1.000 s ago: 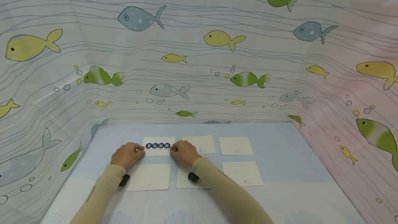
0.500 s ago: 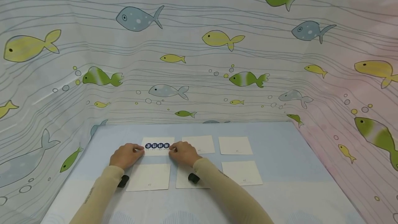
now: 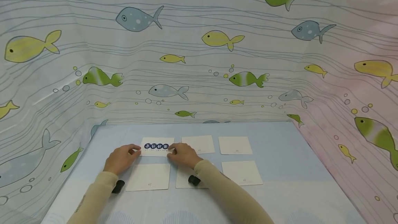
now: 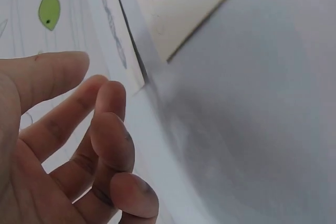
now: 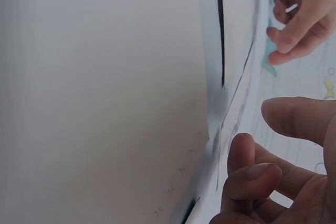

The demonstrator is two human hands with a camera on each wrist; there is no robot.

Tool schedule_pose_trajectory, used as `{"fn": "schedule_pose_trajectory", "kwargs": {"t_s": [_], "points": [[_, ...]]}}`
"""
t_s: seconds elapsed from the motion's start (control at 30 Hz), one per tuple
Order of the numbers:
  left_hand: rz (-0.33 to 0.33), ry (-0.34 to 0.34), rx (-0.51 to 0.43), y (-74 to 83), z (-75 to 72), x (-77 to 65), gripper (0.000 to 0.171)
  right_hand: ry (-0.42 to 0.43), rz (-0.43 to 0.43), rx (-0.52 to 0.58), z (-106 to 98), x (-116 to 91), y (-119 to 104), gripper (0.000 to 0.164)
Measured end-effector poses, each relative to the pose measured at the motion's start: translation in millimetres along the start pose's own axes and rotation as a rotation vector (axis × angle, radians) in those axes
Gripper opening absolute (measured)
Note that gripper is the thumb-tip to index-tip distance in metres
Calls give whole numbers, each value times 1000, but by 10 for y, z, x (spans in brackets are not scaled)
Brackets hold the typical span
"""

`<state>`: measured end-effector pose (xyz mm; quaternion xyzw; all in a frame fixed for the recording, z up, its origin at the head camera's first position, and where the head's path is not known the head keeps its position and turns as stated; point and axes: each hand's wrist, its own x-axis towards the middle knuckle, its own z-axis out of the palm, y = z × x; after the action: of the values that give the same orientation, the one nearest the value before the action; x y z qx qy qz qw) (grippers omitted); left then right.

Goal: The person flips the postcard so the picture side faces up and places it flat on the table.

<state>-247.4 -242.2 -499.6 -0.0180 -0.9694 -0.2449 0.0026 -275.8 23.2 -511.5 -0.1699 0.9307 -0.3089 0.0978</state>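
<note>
In the head view, a white card [image 3: 158, 152] lies at the back left of the table, bearing a row of several dark blue circles [image 3: 157, 146] with white characters. My left hand [image 3: 122, 158] is at the card's left edge; in the left wrist view its thumb [image 4: 55, 74] stands apart from loosely bent fingers [image 4: 113, 140], with nothing between them. At the card's right end is my right hand [image 3: 185, 155], its fingertips overlapping the card in the head view. The right wrist view shows the right thumb [image 5: 299, 119] parted from the bent fingers [image 5: 254, 179], holding nothing.
Two more white cards, a middle one [image 3: 199, 144] and a right one [image 3: 235, 145], continue the back row. In front lie a left card [image 3: 149, 177], a middle card [image 3: 185, 179] partly under my right arm, and a right card [image 3: 244, 174]. Fish-printed sheeting [image 3: 199, 72] surrounds the table.
My left hand has drawn back a little to the left and toward me. My right thumb and forefinger, closer together at the row's right end before, have parted.
</note>
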Motion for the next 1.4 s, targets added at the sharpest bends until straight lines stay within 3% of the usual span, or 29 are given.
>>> {"fn": "schedule_pose_trajectory", "kwargs": {"t_s": [0.33, 0.8, 1.07, 1.4], "points": [[56, -12, 11, 53, -117, -223, 33, -11, -32, -10, -86, -159, -77, 32], [92, -98, 64, 17, -159, -475, 61, -14, -78, -135, -15, -426, -46, 43], [84, -168, 70, 51, -194, -502, 81, -13, -87, -172, 30, -541, -72, 54], [70, -196, 74, 32, -150, -484, 89, -12, -66, -158, 74, -600, -94, 69]]}}
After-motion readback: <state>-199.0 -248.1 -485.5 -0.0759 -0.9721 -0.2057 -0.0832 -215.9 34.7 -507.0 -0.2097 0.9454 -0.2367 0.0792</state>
